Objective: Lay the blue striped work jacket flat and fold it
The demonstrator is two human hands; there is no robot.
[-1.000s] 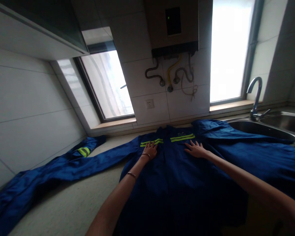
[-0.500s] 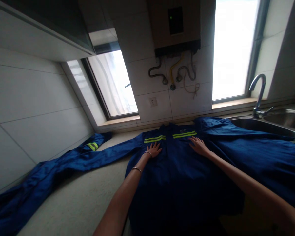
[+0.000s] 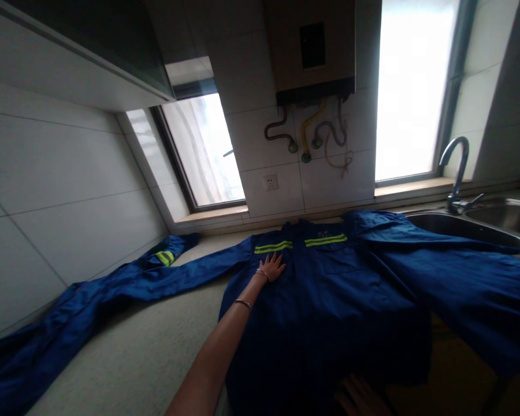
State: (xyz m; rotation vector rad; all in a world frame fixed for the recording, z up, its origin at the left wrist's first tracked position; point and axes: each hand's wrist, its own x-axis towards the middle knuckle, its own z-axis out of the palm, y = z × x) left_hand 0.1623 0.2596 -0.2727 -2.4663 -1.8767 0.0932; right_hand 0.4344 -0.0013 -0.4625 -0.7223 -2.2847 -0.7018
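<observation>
Head view gives me the sink (image 3: 481,222) first, at the far right of the counter: I can see its steel rim and dark basin beneath the curved tap (image 3: 455,173), and one sleeve of the blue work jacket (image 3: 329,300) drapes across its near edge; what lies inside the basin I cannot tell. The jacket is spread flat on the pale countertop (image 3: 147,358), collar toward the tiled wall, with yellow-green reflective stripes across the chest. Its other sleeve trails well off along the counter toward the left wall. My left hand (image 3: 271,267) reaches out on a straight arm, palm down on the cloth just below the left stripe, fingers spread wide and flat, gripping nothing. My right hand (image 3: 359,398) shows only partly at the bottom edge, at the jacket's near hem; I cannot tell how its fingers are set.
</observation>
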